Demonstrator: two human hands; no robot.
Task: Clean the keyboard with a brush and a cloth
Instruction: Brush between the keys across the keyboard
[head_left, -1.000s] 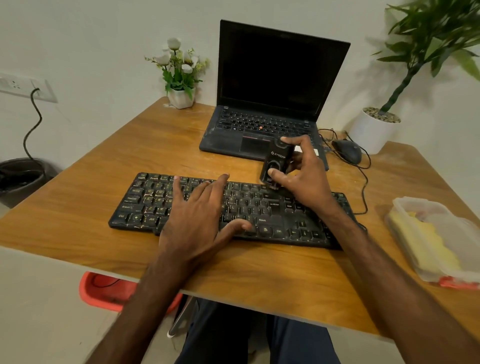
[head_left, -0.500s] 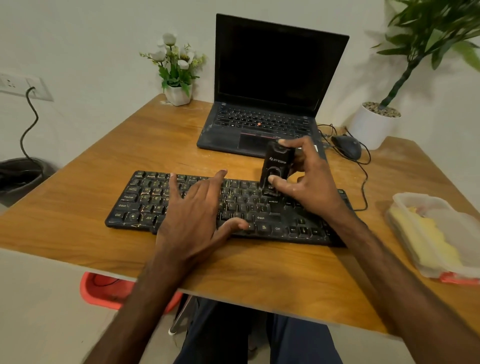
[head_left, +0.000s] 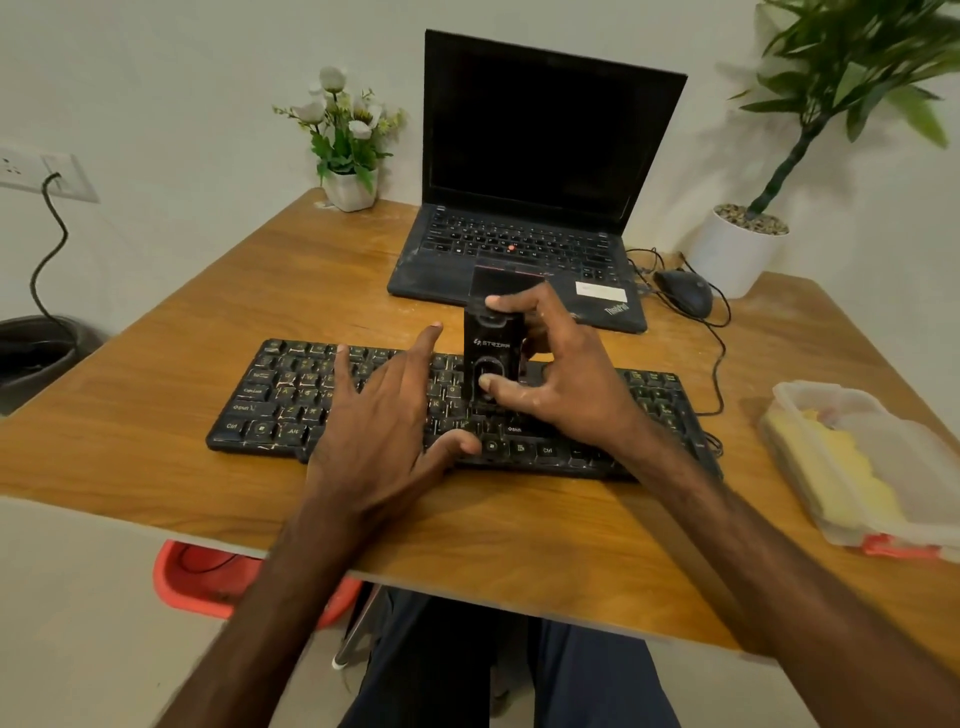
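The wooden table (head_left: 156, 415) fills the middle of our frame. At its upper centre a laptop (head_left: 545, 130) stands open, its screen dark. Below it, across the centre, lies the black keyboard (head_left: 280, 395), its keys flecked with pale dust. At the right edge sits a clear tub (head_left: 821, 388) with a yellow cloth (head_left: 831, 467) inside. Our left hand (head_left: 374, 431) lies on the keyboard's middle keys, fingers straight and spread wide. Just right of it, our right hand (head_left: 566, 384) grips the black brush (head_left: 491, 343), forefinger over its top and thumb on its front. The brush stands upright on the keys at centre. A mouse (head_left: 683, 291) lies right of the laptop.
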